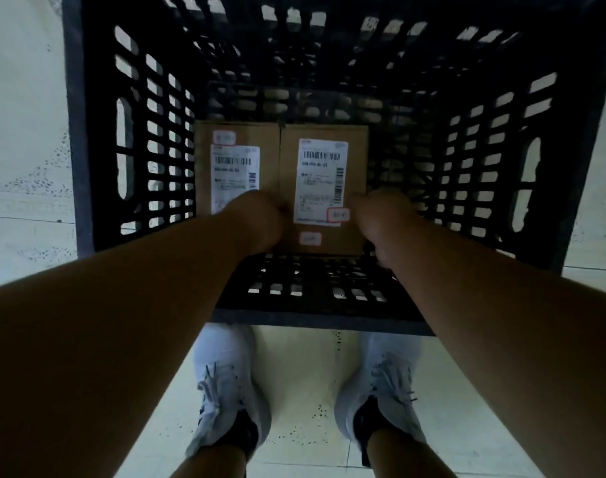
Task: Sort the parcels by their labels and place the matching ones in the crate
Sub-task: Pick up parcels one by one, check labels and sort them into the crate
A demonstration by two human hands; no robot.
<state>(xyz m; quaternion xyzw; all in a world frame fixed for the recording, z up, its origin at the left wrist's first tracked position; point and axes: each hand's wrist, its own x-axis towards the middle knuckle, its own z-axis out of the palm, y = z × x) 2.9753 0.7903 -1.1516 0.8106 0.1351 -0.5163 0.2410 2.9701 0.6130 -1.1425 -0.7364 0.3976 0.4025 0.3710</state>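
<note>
While both hands (256, 220) (380, 225) reach into crate (87, 139), seemingly gripping right parcel (324, 188), 2 parcels (237, 167) touching.

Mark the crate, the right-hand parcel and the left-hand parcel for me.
crate (87, 139), head view, bare left wall.
right-hand parcel (287, 174), head view, bare cardboard left of its label.
left-hand parcel (253, 136), head view, cardboard above its label.

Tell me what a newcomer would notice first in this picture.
A tall black plastic crate fills the view, with two cardboard parcels side by side on its bottom, white labels up. Both hands, left hand and right hand, reach in at the right parcel. White sneakers stand below.
</note>
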